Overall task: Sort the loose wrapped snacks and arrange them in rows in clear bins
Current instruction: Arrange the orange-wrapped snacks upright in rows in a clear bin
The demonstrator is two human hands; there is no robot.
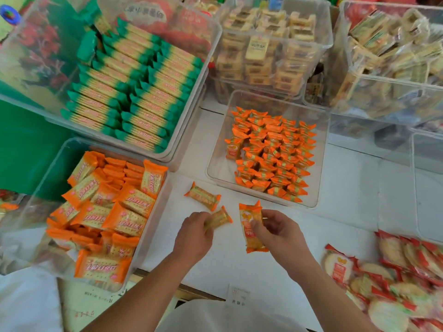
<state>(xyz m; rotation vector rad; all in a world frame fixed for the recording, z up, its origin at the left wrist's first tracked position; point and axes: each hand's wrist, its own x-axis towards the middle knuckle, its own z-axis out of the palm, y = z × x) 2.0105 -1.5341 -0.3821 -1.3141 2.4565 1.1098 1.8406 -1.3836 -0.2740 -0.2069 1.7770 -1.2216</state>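
Table (pixel 354 192): white, flat, smooth; carries all bins.
Green-pack bin (pixel 211 41): clear plastic, far L. Green-end bars (pixel 134 92) in two neat rows, glossy film, long axes slanting far-L to near-R.
Rear bins (pixel 321 44): clear, hold pale beige and clear-film packs; detail blurred.
Cracker bin (pixel 153 219): clear, near L. Orange cracker packs (pixel 107 212) heaped loose, flat rectangles w/ crimped ends, pointing every way.
Centre bin (pixel 220 164): clear, rectangular, just beyond the hands. Small orange snacks (pixel 273 154) in tight rows on R side, twisted ends up; L strip of floor bare bar one pack standing upright.
Red-wrapped rounds (pixel 395 271): loose pile, near R on table.
Right hand (pixel 280 231): fingers curled, pinching long orange pack (pixel 251 228) off the table; long axis runs near-to-far, far end tipped slightly L; serrated ends.
Left hand (pixel 194 233): apart from R hand, fingertips pinching small snack (pixel 219 218); axis diagonal, free end pointing far-R.
Loose snack (pixel 203 196): lies on table betw. cracker bin and centre bin, just beyond L hand; axis far-L to near-R, orange flared ends.
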